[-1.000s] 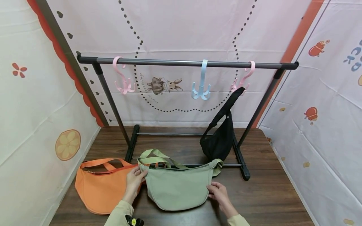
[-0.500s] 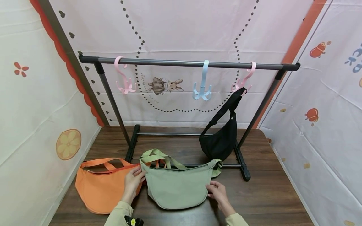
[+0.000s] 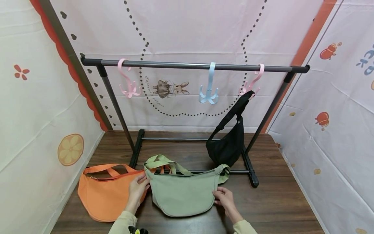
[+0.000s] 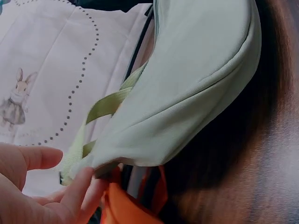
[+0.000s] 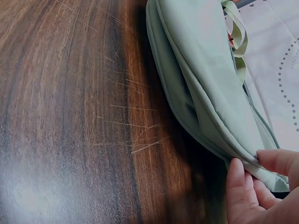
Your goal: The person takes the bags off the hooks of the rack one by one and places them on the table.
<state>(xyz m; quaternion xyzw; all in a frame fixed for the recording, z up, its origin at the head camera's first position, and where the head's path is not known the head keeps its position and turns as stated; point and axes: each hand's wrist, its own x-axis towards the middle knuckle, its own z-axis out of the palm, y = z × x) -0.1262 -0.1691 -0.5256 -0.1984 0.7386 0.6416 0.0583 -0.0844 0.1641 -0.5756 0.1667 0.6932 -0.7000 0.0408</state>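
A soft sage-green fabric shoulder bag with a rounded bottom (image 3: 184, 196) is at the near part of the desk (image 3: 280, 198), between the person's two hands. Its front faces the person, a dark zip (image 3: 182, 175) runs along the top, and a lighter green webbing strap (image 4: 107, 103) loops up behind the left end.

The right hand (image 3: 226, 199) pinches the bag's right side edge, thumb on the front and fingers curled behind. The left hand (image 3: 138, 188) has its fingers against the upper left corner; its thumb stands apart from them in the left wrist view, and I can't tell for certain whether it grips. Both arms wear pale yellow-green sleeves (image 3: 124, 222).

To the left lies an orange shoulder bag with a curved bottom (image 3: 105, 196), its right end partly hidden by the left hand and the green bag.

Behind stands a dark metal rack (image 3: 175, 64). Its top bar carries a pink plastic hook on the left (image 3: 131, 92), a light blue plastic hook (image 3: 210, 81) right of centre and another pink plastic hook (image 3: 255, 80) at the right. A black fabric bag (image 3: 226, 149) hangs by its strap from that last one.
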